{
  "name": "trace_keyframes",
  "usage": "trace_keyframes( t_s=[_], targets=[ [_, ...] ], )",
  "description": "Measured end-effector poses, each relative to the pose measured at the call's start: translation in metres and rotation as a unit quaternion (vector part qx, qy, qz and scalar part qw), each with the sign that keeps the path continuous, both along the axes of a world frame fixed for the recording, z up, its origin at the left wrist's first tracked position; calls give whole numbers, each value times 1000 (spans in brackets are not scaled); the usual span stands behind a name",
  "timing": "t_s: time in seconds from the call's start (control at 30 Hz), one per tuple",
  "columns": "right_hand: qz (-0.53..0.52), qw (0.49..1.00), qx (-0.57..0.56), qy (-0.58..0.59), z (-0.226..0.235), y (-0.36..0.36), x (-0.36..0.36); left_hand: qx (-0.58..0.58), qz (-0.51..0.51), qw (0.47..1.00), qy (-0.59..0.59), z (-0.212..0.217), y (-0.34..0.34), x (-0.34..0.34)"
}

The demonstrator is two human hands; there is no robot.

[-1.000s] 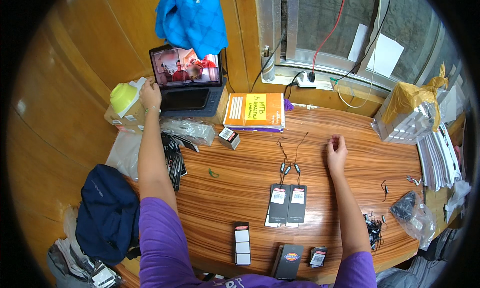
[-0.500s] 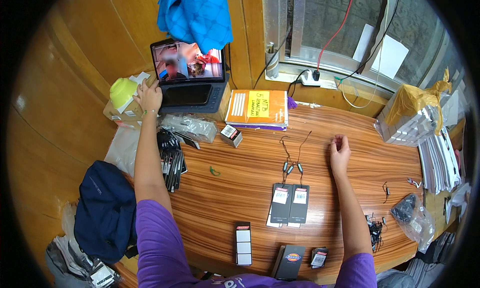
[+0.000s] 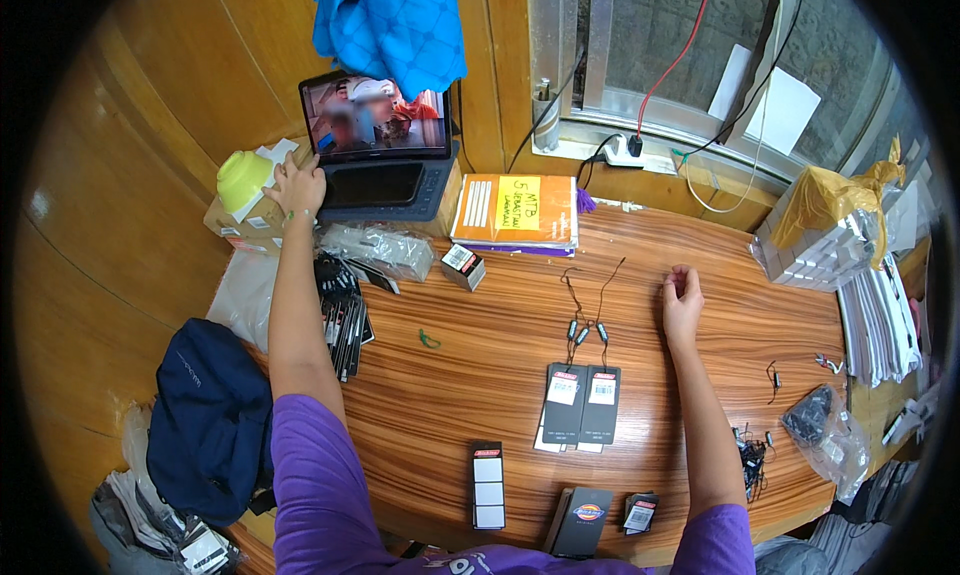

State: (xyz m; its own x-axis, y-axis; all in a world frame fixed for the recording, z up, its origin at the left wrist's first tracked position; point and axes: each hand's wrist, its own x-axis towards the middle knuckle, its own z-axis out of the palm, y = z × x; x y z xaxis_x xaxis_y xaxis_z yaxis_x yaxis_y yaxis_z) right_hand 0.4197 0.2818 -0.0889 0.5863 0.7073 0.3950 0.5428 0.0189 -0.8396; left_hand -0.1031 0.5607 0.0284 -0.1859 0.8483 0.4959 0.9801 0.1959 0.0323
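My left hand is stretched out with spread fingers at the left edge of a tablet with a keyboard base, beside a yellow-green bowl on a cardboard box. A dark phone lies on the keyboard. My right hand rests on the wooden table, loosely curled, fingers a little apart, with nothing visible in it. To its left, dark hang tags with white labels lie side by side, their black strings stretched away from me.
Near my body are a strip of white labels, a stack of dark tags and a small label stack. Black strings lie at right. More tags lie by my left forearm. Notebooks and a small label block are farther off.
The picture on the tablet screen has changed. My left hand has shifted slightly, its fingers lying flatter. My right hand stays in nearly the same place.
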Motion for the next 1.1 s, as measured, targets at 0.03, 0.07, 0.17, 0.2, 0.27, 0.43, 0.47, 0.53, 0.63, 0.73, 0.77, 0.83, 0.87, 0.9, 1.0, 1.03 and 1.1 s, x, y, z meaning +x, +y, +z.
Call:
trace_keyframes(
  t_s=[0.03,0.07,0.17,0.2,0.27,0.43,0.47,0.53,0.63,0.73,0.77,0.83,0.87,0.9,1.0,1.03,1.1],
  targets=[
    [0,1000,-2,1,1,0,0,-3,2,1000,-1,0,0,0],
    [-1,1000,-3,1,1,0,-1,-5,4,1000,-2,0,1,0],
    [-1,1000,-1,-1,-2,0,2,-8,11,1000,-7,1,3,2],
    [-2,1000,-2,-1,-2,0,2,-8,14,1000,-9,1,4,2],
    [-5,1000,-4,-2,-1,0,1,-8,22,1000,-14,2,6,0],
    [-4,1000,-3,4,0,0,-1,11,21,999,-41,2,9,-1],
    [-4,1000,-4,5,-1,1,-1,10,18,999,-43,1,8,-1],
    [-10,1000,-9,-2,0,0,0,10,7,999,-47,3,4,1],
    [-10,1000,-7,-1,-1,0,0,24,4,998,-49,3,4,-1],
    [-7,1000,15,-8,-6,3,3,75,-1,995,-61,5,13,-1],
    [-6,1000,24,-13,-8,3,5,91,-16,994,-65,8,18,0],
    [-3,1000,9,-2,-4,3,2,108,-30,991,-71,20,24,0],
    [-2,1000,1,4,-3,3,0,109,-34,991,-74,27,30,2],
    [1,1000,4,10,-2,3,0,111,-40,990,-79,34,36,6],
    [2,1000,7,17,-4,-1,3,91,-16,995,-40,59,44,25],
    [4,1000,8,16,-5,0,3,80,-9,997,-20,72,45,28],
    [4,1000,9,10,-5,2,4,57,4,998,20,96,46,35]
  ],
)
